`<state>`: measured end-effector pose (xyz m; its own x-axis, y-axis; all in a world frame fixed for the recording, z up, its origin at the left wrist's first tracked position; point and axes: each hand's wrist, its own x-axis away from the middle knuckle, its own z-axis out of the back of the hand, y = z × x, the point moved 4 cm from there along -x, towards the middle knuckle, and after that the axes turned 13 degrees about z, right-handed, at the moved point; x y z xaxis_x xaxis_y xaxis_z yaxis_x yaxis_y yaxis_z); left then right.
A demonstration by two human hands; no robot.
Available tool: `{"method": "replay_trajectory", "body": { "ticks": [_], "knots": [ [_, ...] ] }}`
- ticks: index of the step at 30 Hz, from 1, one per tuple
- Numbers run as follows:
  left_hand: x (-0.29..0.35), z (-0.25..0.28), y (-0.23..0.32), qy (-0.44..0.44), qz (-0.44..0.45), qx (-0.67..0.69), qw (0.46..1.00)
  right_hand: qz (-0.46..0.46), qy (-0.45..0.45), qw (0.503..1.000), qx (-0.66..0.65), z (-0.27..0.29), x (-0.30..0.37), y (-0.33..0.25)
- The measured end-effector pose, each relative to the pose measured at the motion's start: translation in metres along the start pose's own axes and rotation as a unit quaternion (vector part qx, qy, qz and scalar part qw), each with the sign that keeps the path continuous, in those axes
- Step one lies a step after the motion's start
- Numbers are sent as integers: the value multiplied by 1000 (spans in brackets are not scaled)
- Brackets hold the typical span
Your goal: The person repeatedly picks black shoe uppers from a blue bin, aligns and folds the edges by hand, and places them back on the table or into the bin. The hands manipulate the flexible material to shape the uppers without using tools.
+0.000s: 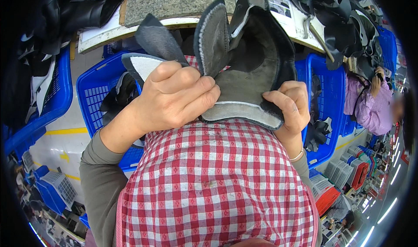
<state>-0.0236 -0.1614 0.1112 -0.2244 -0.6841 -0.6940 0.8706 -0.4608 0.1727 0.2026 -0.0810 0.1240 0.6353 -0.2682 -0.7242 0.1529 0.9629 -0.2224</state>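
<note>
black-grey boot piece (247,82) | left grip (174,96), right grip (291,107) clasping it | blue basket (90,105) partly hidden

Leather piece (241,86) fills middle, its hollow (254,57) open between flaps (212,38) and right hand (291,107); flaps stand between left hand (180,92) and slab (178,3); room left of flaps, above left bin (89,96); right bin (333,116) beside right wrist (297,151); floor strip (77,117) between left bin and outer bin (64,79)
</note>
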Motion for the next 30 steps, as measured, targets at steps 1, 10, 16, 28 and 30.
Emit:
{"method": "replay_trajectory", "body": {
  "ticks": [1, 10, 16, 28, 30],
  "knots": [
    [1, -1, 2, -22, -2, 3, 1000, -5, -5, 1000, -1, 0, 5, -2],
    [-12, -13, 12, -157, 15, 72, 985, -74, 20, 997, 9, 1, 38, 6],
    [-39, -39, 11, -264, 90, 180, 943, -234, -176, 949, -116, 18, 22, 41],
    [-81, -82, 4, -183, 148, 146, 961, -68, -178, 980, 59, -24, 33, 74],
    [-82, -73, -12, -74, 239, 71, 966, -116, -191, 975, 10, -18, 35, 96]
  ]
}}
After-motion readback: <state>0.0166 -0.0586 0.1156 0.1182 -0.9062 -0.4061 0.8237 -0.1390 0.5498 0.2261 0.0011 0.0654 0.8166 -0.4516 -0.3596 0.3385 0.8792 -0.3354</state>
